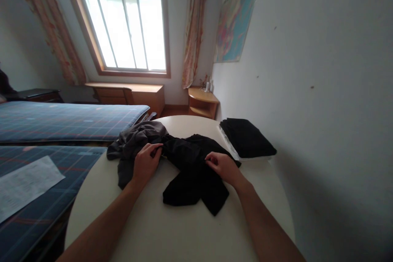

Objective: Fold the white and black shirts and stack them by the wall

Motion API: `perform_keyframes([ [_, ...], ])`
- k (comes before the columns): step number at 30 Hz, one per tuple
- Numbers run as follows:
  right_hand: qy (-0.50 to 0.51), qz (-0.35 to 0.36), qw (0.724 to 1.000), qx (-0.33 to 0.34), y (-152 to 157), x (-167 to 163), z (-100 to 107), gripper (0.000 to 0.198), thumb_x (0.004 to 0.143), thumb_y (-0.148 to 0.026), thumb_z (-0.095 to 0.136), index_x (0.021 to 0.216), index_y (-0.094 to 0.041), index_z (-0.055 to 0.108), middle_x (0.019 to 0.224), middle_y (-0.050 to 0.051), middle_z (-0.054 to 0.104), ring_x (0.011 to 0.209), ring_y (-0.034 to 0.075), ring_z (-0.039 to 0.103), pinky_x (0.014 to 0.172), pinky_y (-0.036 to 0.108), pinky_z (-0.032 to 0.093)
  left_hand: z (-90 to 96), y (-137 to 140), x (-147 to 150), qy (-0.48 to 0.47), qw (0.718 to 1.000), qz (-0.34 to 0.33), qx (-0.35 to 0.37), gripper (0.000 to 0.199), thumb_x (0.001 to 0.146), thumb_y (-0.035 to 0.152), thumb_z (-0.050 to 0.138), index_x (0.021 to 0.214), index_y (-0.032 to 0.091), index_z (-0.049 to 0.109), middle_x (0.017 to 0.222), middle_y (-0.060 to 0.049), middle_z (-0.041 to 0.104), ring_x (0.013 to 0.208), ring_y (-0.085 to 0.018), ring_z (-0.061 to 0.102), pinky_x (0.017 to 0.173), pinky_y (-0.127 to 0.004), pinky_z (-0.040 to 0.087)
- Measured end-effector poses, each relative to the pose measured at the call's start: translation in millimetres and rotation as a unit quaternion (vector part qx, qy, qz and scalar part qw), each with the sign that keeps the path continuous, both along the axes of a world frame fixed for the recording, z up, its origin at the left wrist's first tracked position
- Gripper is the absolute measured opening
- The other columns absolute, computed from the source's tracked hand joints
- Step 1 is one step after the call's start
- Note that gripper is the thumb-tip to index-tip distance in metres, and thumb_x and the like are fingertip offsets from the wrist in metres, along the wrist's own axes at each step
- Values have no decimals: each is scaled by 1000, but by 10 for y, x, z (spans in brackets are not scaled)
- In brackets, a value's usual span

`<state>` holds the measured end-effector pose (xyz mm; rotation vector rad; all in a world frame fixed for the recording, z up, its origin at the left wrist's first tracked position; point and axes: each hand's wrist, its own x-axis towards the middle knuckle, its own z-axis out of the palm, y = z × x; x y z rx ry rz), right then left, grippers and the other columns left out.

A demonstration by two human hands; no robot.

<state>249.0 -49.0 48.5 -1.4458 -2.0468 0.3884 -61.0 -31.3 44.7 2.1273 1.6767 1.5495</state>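
Observation:
A crumpled black garment point(192, 172) lies across the middle of a round white table point(184, 237); its folds hide what kind it is. My left hand point(147, 160) pinches its upper left edge between thumb and fingers. On the garment's right side, the fingertips of my right hand point(223, 166) are pinched together on the black cloth. Left of the black garment, a rumpled grey garment point(139, 135) lies bunched, partly behind my left hand.
Folded black cloth point(247, 137) sits on a white flat base at the table's right edge, near the wall. Two beds with blue plaid mattresses point(76, 123) stand left, one bearing a printed paper sheet point(30, 184). A corner shelf point(202, 97) and a desk point(147, 94) stand behind.

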Motion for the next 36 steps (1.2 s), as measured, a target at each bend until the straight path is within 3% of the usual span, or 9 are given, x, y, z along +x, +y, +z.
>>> perform_keyframes([
  [4, 60, -76, 995, 22, 1, 41, 82, 18, 92, -35, 50, 98, -23, 63, 66, -2, 66, 60, 17, 62, 59, 27, 41, -1, 72, -94, -70, 997, 22, -19, 27, 87, 37, 56, 97, 20, 74, 84, -3, 68, 73, -19, 64, 72, -30, 50],
  [10, 240, -216, 944, 60, 74, 307, 114, 33, 93, -45, 44, 112, -19, 53, 73, 4, 71, 55, 20, 65, 58, 31, 47, 53, 192, -306, -237, 964, 116, -39, 30, 84, 35, 55, 99, 16, 72, 86, -6, 73, 77, -23, 69, 73, -34, 57],
  [13, 211, -225, 950, 39, 104, 331, 60, 27, 89, -37, 47, 108, -20, 57, 78, 5, 73, 63, 21, 69, 66, 33, 50, 38, 170, -256, -208, 973, 89, -34, 31, 87, 31, 52, 107, 17, 70, 97, -7, 73, 85, -23, 70, 82, -37, 57],
  [17, 164, -164, 972, 37, 73, 226, 38, 34, 85, -25, 47, 117, -22, 57, 89, 4, 73, 79, 20, 71, 75, 32, 50, -51, 87, -72, -131, 991, -20, -7, 45, 88, 28, 55, 132, 18, 54, 129, -11, 62, 110, -24, 65, 101, -42, 50],
  [22, 125, -113, 985, 28, 15, 104, 50, 36, 85, -38, 55, 118, -22, 60, 85, 2, 70, 75, 20, 67, 72, 33, 51, -150, 40, 36, 21, 994, -101, 28, 61, 87, 22, 57, 144, 20, 38, 148, -13, 43, 139, -27, 40, 118, -48, 31],
  [27, 154, -97, 983, 1, 69, 142, 0, 29, 85, -41, 56, 104, -21, 66, 79, 2, 67, 68, 19, 63, 62, 32, 53, -128, 80, -24, -2, 997, -68, 30, 51, 84, 13, 52, 135, 20, 49, 139, -12, 49, 134, -26, 46, 117, -48, 33],
  [31, 305, -166, 938, 10, 143, 280, 13, 35, 85, -46, 55, 103, -19, 65, 94, 9, 69, 76, 22, 66, 56, 31, 57, -32, 126, -143, -108, 994, 12, 1, 37, 82, 16, 56, 119, 20, 60, 119, -9, 64, 111, -25, 62, 105, -44, 46],
  [34, 386, -208, 898, 30, 193, 373, 9, 43, 85, -49, 55, 115, -19, 62, 104, 10, 69, 86, 23, 68, 63, 33, 60, 32, 151, -211, -223, 972, 67, -20, 32, 79, 25, 66, 111, 18, 62, 106, -8, 68, 94, -23, 68, 92, -39, 54],
  [36, 413, -188, 891, 20, 225, 390, -32, 49, 85, -48, 54, 126, -20, 57, 111, 10, 69, 92, 23, 69, 73, 35, 61, 45, 157, -209, -265, 963, 54, -19, 35, 78, 30, 68, 111, 17, 62, 109, -9, 68, 97, -23, 68, 92, -38, 54],
])
